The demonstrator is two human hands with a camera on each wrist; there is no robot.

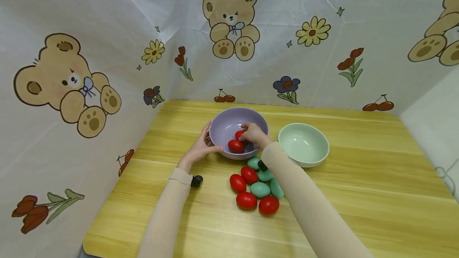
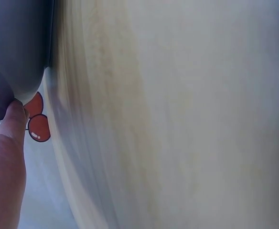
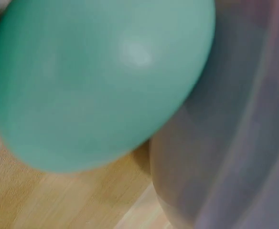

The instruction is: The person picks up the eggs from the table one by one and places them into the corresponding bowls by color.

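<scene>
A purple bowl (image 1: 239, 118) stands toward the back of the table, and my left hand (image 1: 199, 149) grips its left side, thumb at the near rim and fingers round the outer wall. In the left wrist view, a digit presses against the outside of the bowl (image 2: 15, 52). My right hand (image 1: 254, 133) reaches inside, fingers curled down around a red egg (image 1: 239, 135), which they partly hide. Close beside that egg, a second red egg (image 1: 236, 146) lies in the bowl. A green egg (image 3: 101, 86) fills much of the right wrist view, right by the bowl's wall.
In front of the purple bowl lie several red eggs (image 1: 246, 201) and green eggs (image 1: 260, 190) in a cluster, some partly hidden by the right sleeve. A pale green bowl (image 1: 303, 143) stands to the right. A printed cloth (image 1: 265, 83) hangs behind the wooden table (image 1: 369, 178).
</scene>
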